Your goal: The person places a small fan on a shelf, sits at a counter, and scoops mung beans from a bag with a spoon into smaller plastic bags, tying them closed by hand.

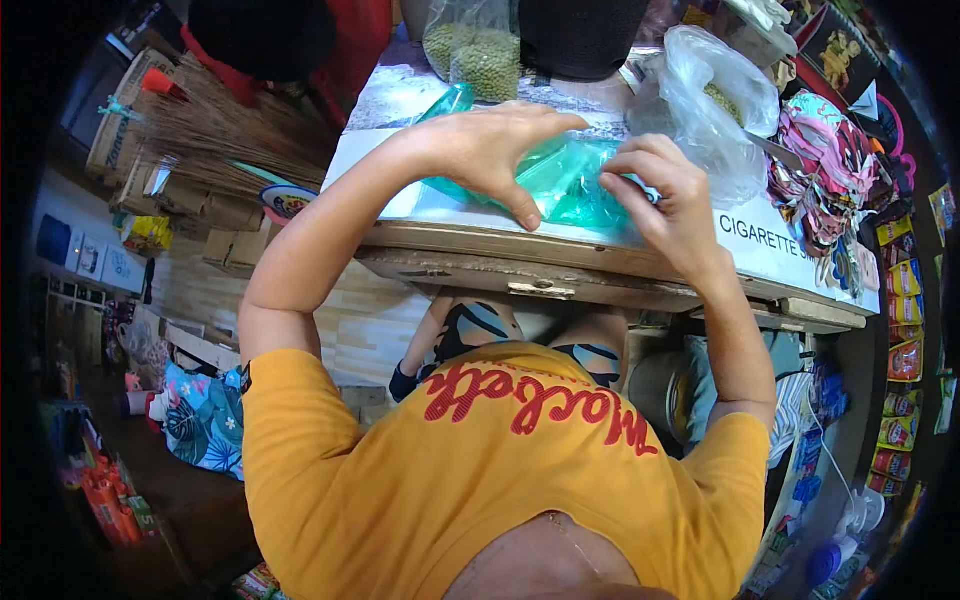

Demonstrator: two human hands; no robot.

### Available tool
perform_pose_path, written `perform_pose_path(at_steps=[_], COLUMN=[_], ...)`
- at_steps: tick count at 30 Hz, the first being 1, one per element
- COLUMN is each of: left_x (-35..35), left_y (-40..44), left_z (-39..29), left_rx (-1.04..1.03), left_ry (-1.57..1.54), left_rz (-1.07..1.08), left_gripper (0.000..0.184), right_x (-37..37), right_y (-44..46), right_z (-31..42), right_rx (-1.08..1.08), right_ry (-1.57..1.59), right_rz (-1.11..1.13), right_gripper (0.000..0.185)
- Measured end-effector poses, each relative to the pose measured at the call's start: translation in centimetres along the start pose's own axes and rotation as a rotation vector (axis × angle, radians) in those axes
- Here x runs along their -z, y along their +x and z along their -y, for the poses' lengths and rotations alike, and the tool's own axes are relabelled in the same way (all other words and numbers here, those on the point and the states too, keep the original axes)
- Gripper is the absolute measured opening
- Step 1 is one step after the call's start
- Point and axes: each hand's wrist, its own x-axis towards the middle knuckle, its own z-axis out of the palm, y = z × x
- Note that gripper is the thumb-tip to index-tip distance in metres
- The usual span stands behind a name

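Observation:
A crumpled translucent green plastic bag (575, 185) lies on the white counter top (395, 205), near its front edge. My left hand (490, 155) arches over the left part of the bag, thumb and fingers spread apart. At the bag's right side, my right hand (665, 190) has its thumb and index finger pinched together on the green plastic. Behind the bag stands a clear bag of green beans (486, 65). To the right sits a clear plastic bag (705, 110) with some beans showing inside.
A wooden drawer (540, 285) runs under the counter edge. Bundled patterned cloth (825, 165) lies at the right, near hanging packets (903, 320). Broom bristles (220, 135) are at the left, beside a person in red (355, 50). A black object (580, 35) stands at the back.

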Motion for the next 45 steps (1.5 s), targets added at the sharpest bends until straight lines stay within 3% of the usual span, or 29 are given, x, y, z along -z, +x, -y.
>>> perform_pose_path(at_steps=[4,8,10,13,18,21,25,30,33,36,45], left_x=[0.1,-0.4,-0.5,-0.4,-0.5,-0.5,-0.7,-0.8,-1.2,-1.9,-2.1], left_y=[-1.2,-2.0,-2.4,-3.0,-3.3,-3.0,-3.6,-4.0,-3.8,-3.2,-3.7], left_z=[0.5,0.9,0.7,0.7,-0.2,-1.1,-1.1,-1.0,-0.7,-0.2,0.0], left_rx=[0.15,0.142,0.154,0.132,0.086,0.083,0.139,0.144,0.15,0.099,0.102], left_ry=[-0.062,-0.135,-0.069,-0.011,0.051,0.004,-0.018,-0.003,0.003,0.024,-0.078], left_rz=[-0.085,-0.149,-0.155,-0.139,-0.127,-0.138,-0.135,-0.158,-0.157,-0.198,-0.211], left_gripper=[0.082,0.066,0.066,0.076,0.094,0.096,0.099,0.1,0.104,0.106,0.099], right_x=[-1.8,-2.4,-1.1,1.1,-0.2,-2.1,-3.8,-4.0,-4.3,-4.8,-5.6], right_y=[0.8,0.3,-1.0,-2.5,-1.9,-0.4,0.8,1.2,1.3,1.1,1.7], right_z=[-0.2,-0.9,-1.1,-0.4,-1.2,-0.7,-1.3,-1.0,-1.4,-0.4,-1.0], right_rx=[-0.003,-0.067,-0.203,-0.353,-0.163,-0.105,0.091,0.053,0.166,0.126,0.168], right_ry=[-0.047,-0.149,-0.186,-0.218,-0.186,-0.1,-0.194,-0.015,-0.025,-0.142,-0.153], right_rz=[0.089,-0.034,-0.106,0.026,0.155,0.142,0.288,0.247,0.214,0.324,0.237], right_gripper=[0.012,0.012,0.011,0.007,0.012,0.016,0.012,0.007,0.005,0.005,0.013])
